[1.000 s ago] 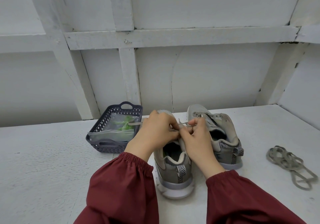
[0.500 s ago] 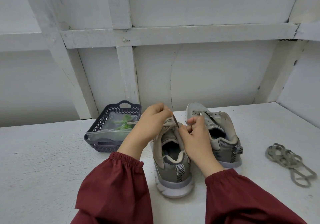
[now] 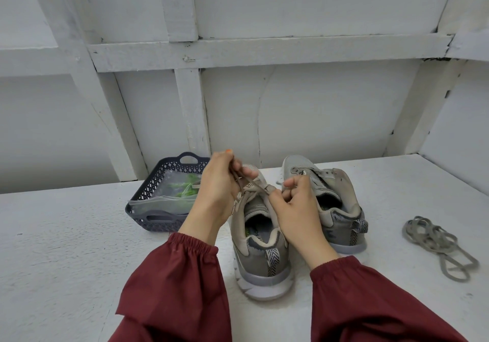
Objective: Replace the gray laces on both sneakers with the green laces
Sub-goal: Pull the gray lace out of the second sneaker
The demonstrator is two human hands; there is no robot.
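Where it crossed the nearer sneaker [image 3: 260, 259], gray lace [image 3: 252, 185] was gripped.
Left hand [image 3: 219, 185] curled round it; right hand [image 3: 299, 209] pinched it.

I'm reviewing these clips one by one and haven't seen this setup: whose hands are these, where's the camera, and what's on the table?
No machine: a person wears one camera on the head, looking down at their own hands. The left hand pinches the gray lace of the near sneaker and holds it up; the right hand pinches it at the eyelets. Beside stands a second sneaker, apparently unlaced. On the table lie a loose gray lace and a dark basket holding bagged green laces.
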